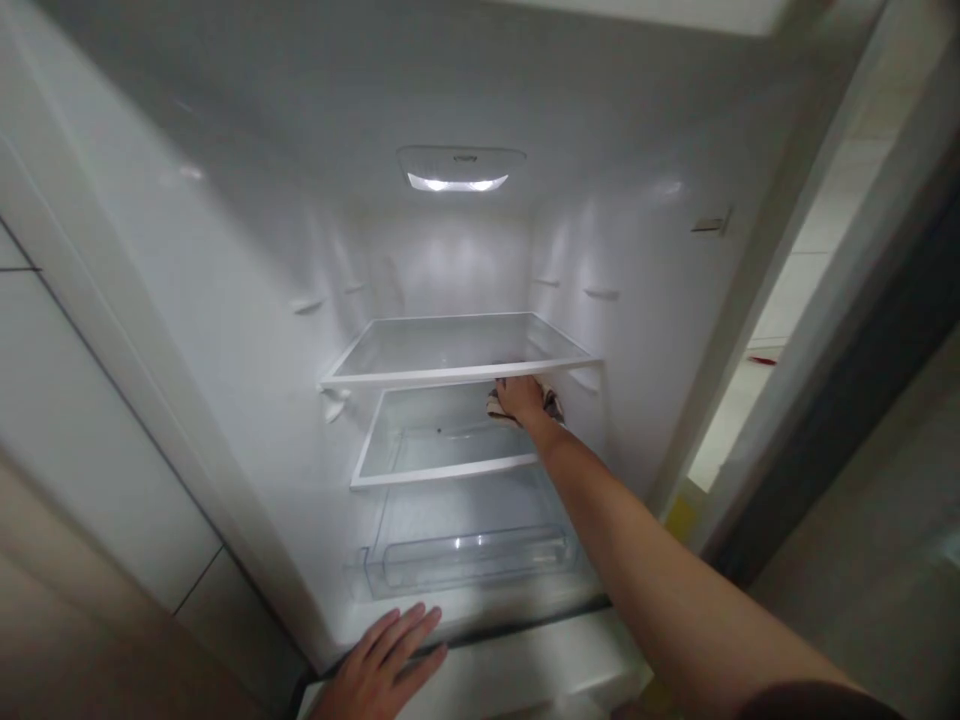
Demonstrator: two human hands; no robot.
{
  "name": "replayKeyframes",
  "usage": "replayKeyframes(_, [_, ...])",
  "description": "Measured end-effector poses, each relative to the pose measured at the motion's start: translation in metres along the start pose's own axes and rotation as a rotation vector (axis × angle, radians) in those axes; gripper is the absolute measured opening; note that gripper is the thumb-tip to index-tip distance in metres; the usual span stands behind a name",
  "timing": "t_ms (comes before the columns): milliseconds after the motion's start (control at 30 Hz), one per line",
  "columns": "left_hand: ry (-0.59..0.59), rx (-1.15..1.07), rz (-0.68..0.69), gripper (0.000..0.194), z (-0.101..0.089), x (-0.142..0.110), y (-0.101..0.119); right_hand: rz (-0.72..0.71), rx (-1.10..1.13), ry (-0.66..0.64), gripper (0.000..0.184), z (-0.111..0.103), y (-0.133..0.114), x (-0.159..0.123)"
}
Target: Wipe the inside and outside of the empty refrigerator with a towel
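Note:
I look into an open white fridge. My right hand [520, 398] reaches in under the upper glass shelf [420, 376] and presses a crumpled cloth [553, 404] onto the lower glass shelf [435, 470], near its right side. The fingers are closed on the cloth, which is mostly hidden by the hand. My left hand [386, 665] lies flat with fingers spread on the fridge's bottom front ledge [525, 660], holding nothing.
A clear plastic drawer [472, 555] sits below the lower shelf. An interior lamp [457, 180] glows in the ceiling. The fridge's right wall [645, 300] stands close to my right hand. A doorway with pale floor tiles [742, 400] opens at right.

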State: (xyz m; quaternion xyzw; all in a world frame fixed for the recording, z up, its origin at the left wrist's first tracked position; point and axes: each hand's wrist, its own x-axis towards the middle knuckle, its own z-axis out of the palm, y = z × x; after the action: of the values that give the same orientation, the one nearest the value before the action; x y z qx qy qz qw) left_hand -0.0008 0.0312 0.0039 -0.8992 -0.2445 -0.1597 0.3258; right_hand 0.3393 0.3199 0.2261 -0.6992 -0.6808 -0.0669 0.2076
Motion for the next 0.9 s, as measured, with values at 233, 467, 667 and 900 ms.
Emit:
replayKeyframes(233, [0.052,-0.023,-0.02,0.05,0.002,0.004,0.001,0.101,-0.017,0.101,0.048,0.007,-0.003,0.018])
replayKeyframes(467, [0.053,-0.017,-0.035,0.046,0.018,-0.005,0.005,0.053,-0.002,0.083,0.044,0.022,-0.031,0.03])
replayKeyframes(667, [0.005,-0.077,-0.052,0.052,0.013,-0.005,0.008,-0.016,-0.007,0.052,0.049,0.029,-0.047,0.033])
replayKeyframes(900, [0.087,-0.113,-0.135,0.038,0.007,0.005,0.012,-0.178,-0.021,0.019,0.052,0.03,-0.081,0.026])
